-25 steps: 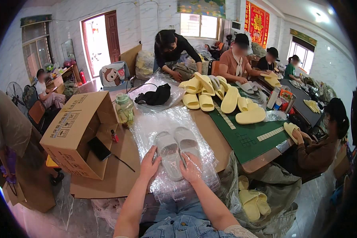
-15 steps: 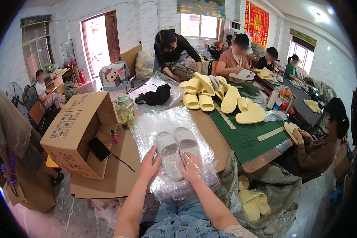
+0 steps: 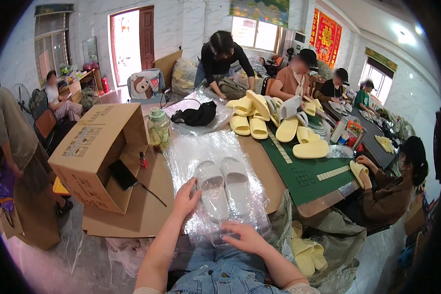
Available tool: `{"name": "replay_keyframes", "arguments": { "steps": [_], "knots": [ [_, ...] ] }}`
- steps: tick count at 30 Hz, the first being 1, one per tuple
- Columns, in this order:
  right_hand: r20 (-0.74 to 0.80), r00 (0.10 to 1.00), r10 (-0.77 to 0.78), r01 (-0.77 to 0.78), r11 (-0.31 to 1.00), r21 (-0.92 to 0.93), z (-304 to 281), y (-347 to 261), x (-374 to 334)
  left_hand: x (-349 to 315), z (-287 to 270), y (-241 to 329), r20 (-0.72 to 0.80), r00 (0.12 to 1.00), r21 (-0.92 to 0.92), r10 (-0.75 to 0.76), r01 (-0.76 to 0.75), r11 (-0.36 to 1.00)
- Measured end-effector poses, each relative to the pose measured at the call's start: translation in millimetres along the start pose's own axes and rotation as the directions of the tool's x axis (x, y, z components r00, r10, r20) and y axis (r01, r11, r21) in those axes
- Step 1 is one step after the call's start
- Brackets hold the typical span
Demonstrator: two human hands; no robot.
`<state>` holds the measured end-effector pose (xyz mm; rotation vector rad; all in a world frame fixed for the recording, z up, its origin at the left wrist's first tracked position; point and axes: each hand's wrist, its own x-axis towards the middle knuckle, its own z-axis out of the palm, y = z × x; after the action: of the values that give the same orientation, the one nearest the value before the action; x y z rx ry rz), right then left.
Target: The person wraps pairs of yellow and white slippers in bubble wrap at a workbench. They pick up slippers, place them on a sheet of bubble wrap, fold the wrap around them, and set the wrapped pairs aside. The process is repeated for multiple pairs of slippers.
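Two light grey slippers, a left one (image 3: pixel 212 192) and a right one (image 3: pixel 237 188), lie side by side on a stack of clear plastic bags (image 3: pixel 188 152), toes pointing away from me. I cannot tell whether a film layer covers the right one. My left hand (image 3: pixel 186 198) rests against the left slipper's outer side, its fingers stretched out and the thumb apart. Beyond the heels, on my side, my right hand (image 3: pixel 245 237) hovers over or touches the near edge of the plastic, fingers spread and holding nothing.
An open cardboard box (image 3: pixel 95 157) stands left, with a phone (image 3: pixel 123 175) by its opening. Behind the slippers are a glass jar (image 3: pixel 158 128) and black cloth (image 3: pixel 196 114). Yellow slippers (image 3: pixel 311 149) pile on a green mat (image 3: pixel 299 181). Several people work around the tables.
My right hand has left the right slipper and drawn back toward me, opening. My left hand stays beside the left slipper. Across the table, a person has set a grey slipper on the pile.
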<state>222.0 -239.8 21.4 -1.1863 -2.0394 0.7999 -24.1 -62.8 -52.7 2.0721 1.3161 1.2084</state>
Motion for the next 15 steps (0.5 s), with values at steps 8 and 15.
{"name": "replay_keyframes", "arguments": {
  "steps": [8, 15],
  "knots": [
    [-0.431, 0.899, 0.08, -0.083, 0.996, 0.011, -62.6, -31.0, 61.3, 0.1, -1.2, 2.0, -0.014, 1.0, -0.002, 0.011, -0.011, 1.0],
    [-0.349, 0.927, 0.139, -0.316, 0.789, -0.526, -29.0, 71.0, 140.8, 0.7, 2.3, 2.0, -0.01, 1.0, -0.001, -0.007, 0.007, 1.0]
  ]
}}
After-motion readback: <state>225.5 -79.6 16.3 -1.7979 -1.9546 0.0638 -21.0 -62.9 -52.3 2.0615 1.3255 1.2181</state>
